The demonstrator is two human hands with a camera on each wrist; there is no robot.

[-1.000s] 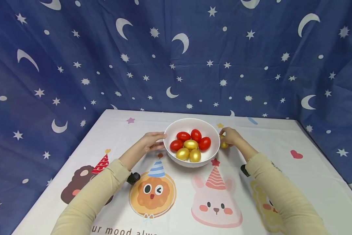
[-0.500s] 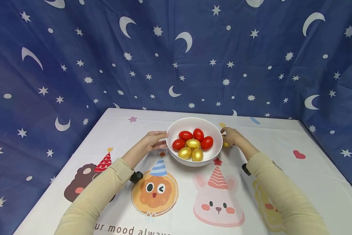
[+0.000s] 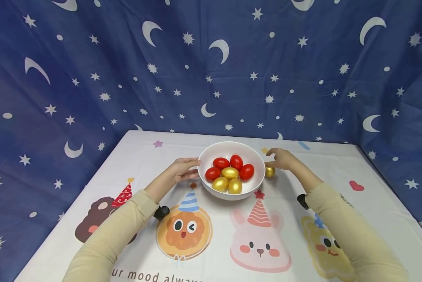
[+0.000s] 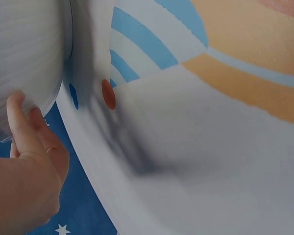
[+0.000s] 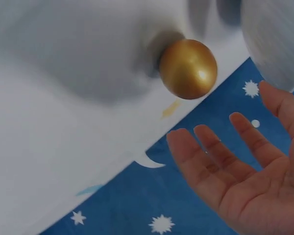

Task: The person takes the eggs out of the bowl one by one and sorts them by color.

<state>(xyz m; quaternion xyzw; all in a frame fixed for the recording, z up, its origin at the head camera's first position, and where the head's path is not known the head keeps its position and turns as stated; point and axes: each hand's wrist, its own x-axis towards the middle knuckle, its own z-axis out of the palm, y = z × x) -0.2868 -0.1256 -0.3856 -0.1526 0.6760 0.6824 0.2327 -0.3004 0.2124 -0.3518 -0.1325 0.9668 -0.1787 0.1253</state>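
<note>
A white bowl [image 3: 230, 197] holds several glossy red eggs [image 3: 236, 161] and 3 golden ones [image 3: 230, 173]. At its left side, my left hand [image 3: 181, 170] grips the rim, one digit over the edge and others against the outer wall. The left wrist view shows those fingers [image 4: 27, 122] on the bowl's side. Another golden egg [image 5: 188, 69] lies on the table just right of the bowl. Over that egg my right hand [image 3: 281, 159] hovers with spread fingers, holding nothing; the right wrist view shows a gap between fingertips and egg.
A white tablecloth [image 3: 211, 270] with printed cartoon animals and party hats covers the table. Behind and at the sides hangs a dark blue curtain [image 3: 183, 105] with moons and stars. A black wrist device [image 3: 161, 212] sits under each forearm.
My right hand has let go of the golden egg beside the bowl and lifted slightly up and to the right, its fingers spreading. The left hand stays at the bowl.
</note>
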